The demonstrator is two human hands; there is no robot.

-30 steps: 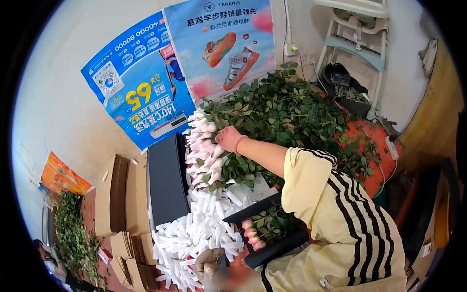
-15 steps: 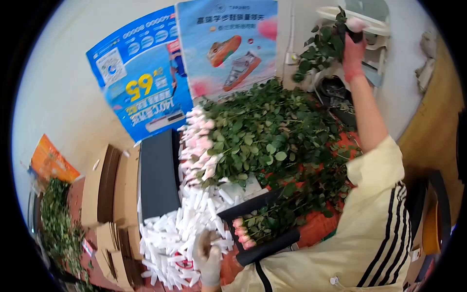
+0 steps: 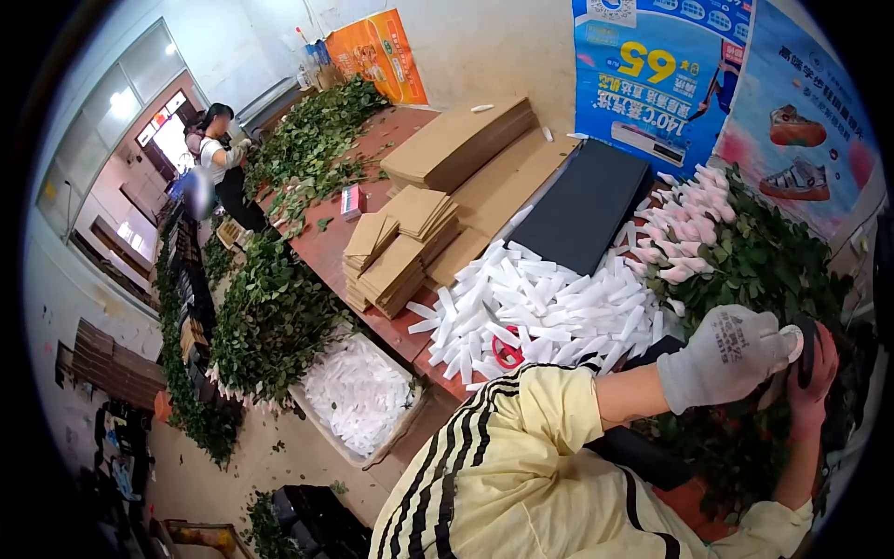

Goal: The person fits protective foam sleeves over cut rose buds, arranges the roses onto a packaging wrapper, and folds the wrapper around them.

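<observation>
My left hand (image 3: 726,359), in a pale grey glove with print on its back, is closed at the right, with a small round white end (image 3: 792,343), apparently of a white sleeve, at its fingertips. Touching it is my right hand (image 3: 812,387), closed, in a pink glove with a black pad; the rose it grips is mostly hidden. Loose white sleeves (image 3: 549,312) lie heaped to the left of my hands. Behind them, pink rose heads in white sleeves (image 3: 684,228) are stacked with their leafy stems (image 3: 768,252) pointing right.
Dark box (image 3: 587,210), flat cardboard (image 3: 461,140) and cardboard pieces (image 3: 400,242) lie along the red table (image 3: 358,233). A crate of white sleeves (image 3: 410,424) stands below its left edge, beside piled leafy stems (image 3: 270,317). Another person (image 3: 228,168) stands at the far left.
My view has turned left. My right hand has come down from the raised position where it held a leafy rose. My left hand has left the sleeve heap and met it.
</observation>
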